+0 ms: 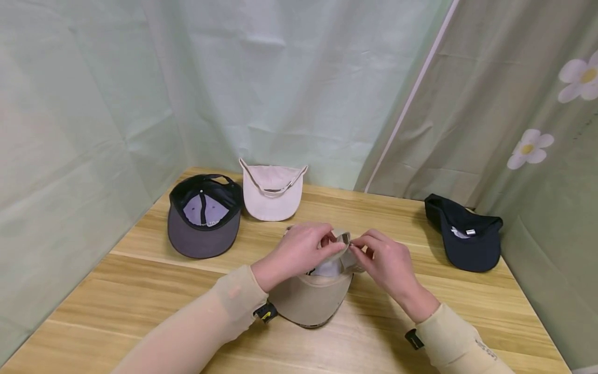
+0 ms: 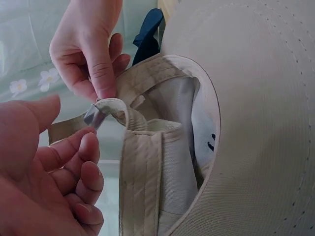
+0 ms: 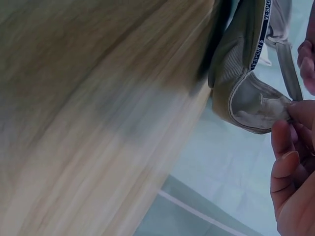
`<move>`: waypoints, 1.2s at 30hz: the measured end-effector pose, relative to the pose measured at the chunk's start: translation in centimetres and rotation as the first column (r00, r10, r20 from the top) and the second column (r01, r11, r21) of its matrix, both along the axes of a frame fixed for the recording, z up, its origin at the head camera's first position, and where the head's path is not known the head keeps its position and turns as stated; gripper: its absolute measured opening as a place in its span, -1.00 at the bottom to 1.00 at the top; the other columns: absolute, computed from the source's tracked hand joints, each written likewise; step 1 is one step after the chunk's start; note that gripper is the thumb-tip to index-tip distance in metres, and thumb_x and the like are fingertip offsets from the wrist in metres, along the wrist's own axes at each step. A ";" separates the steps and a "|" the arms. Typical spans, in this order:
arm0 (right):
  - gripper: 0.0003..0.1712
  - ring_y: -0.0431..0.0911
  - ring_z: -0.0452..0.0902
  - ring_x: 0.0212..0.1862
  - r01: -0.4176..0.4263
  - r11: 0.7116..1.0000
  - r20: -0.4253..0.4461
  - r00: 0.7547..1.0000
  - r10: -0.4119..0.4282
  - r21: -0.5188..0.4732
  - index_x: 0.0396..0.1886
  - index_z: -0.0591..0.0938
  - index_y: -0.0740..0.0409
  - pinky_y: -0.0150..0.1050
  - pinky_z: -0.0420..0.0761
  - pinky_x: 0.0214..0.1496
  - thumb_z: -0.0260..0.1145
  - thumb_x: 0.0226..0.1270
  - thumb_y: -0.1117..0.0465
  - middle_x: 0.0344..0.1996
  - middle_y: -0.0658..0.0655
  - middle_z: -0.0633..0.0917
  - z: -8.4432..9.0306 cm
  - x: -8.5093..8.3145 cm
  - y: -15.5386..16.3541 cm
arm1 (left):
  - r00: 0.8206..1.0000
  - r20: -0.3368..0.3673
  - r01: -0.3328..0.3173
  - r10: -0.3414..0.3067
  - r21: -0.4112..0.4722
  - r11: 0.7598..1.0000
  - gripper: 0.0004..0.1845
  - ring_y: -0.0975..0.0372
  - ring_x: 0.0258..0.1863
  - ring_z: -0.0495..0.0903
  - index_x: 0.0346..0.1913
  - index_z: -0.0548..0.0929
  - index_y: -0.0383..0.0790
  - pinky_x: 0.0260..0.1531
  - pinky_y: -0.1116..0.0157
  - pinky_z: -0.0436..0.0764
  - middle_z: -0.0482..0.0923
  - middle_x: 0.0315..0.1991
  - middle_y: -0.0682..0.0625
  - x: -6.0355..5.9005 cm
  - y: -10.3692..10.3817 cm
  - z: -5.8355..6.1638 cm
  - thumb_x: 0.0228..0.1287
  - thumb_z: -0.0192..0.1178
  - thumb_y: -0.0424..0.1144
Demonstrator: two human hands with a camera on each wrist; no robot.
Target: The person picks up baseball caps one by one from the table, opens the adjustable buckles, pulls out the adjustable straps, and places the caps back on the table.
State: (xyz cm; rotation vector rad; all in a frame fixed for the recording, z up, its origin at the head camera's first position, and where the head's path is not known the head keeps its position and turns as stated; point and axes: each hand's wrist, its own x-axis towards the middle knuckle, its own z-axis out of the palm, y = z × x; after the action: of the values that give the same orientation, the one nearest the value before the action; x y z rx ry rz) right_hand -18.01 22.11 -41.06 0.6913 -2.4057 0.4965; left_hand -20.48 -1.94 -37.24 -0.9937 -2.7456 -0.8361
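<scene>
The back strap [image 1: 344,238] of the beige cap [image 1: 313,298] on the desk [image 1: 140,291] is pinched by the left hand [image 1: 299,252] and the right hand [image 1: 385,259], both grips closed on it.

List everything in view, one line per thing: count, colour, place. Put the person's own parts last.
beige cap: one, beige, upside down on the near middle of the table, brim toward the person.
back strap: one, beige, at the far side of the beige cap, pinched by both hands.
buckle: one, metal, on the back strap between the fingertips.
grey cap: one, dark grey, upside down, far left.
pink cap: one, pale pink, far middle, beside the grey cap.
navy cap: one, navy, far right.
table: one, light wood.
curtains: pale green, behind; a flowered one at right.
left hand: one, pinches the strap.
right hand: one, pinches the strap.
</scene>
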 end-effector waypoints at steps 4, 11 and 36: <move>-0.89 -0.28 0.58 -0.43 0.016 0.999 0.065 0.998 -0.013 -0.035 -0.22 0.87 0.05 -0.31 0.55 -0.46 0.67 0.33 0.27 -0.34 -0.10 0.72 0.2 0.1 -0.1 | 1.000 -0.012 0.008 -0.008 -0.027 1.000 -0.63 0.23 -0.23 0.60 -0.01 0.80 -0.14 -0.11 0.13 0.53 0.69 -0.24 0.10 0.0 0.0 -0.2 0.50 0.45 0.12; -0.91 -0.29 0.56 -0.42 0.036 0.997 0.110 0.994 -0.028 -0.069 -0.25 0.85 0.02 -0.31 0.55 -0.45 0.65 0.37 0.25 -0.34 -0.12 0.71 0.4 0.1 -0.4 | 0.987 -0.162 -0.011 -0.020 -0.189 0.982 -0.67 0.20 -0.12 0.62 -0.03 0.83 -0.01 -0.05 0.15 0.48 0.70 -0.18 0.17 0.1 0.4 -0.6 0.46 0.48 0.16; -0.89 -0.26 0.53 -0.47 0.082 0.991 0.154 0.986 -0.065 -0.105 -0.32 0.83 0.04 -0.28 0.54 -0.45 0.64 0.36 0.25 -0.40 -0.12 0.68 0.8 0.2 -1.0 | 0.936 -0.344 -0.028 -0.082 -0.303 0.952 -0.89 0.22 -0.18 0.64 -0.15 0.75 0.04 -0.21 0.24 0.36 0.74 -0.21 0.16 0.3 1.2 -0.7 0.52 0.44 -0.05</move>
State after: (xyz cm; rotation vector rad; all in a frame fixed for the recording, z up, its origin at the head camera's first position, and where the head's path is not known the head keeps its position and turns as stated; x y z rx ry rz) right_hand -17.84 21.16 -40.26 0.5310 -2.5111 0.6677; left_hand -20.21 -0.72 -37.92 -1.1074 -2.5896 -0.2024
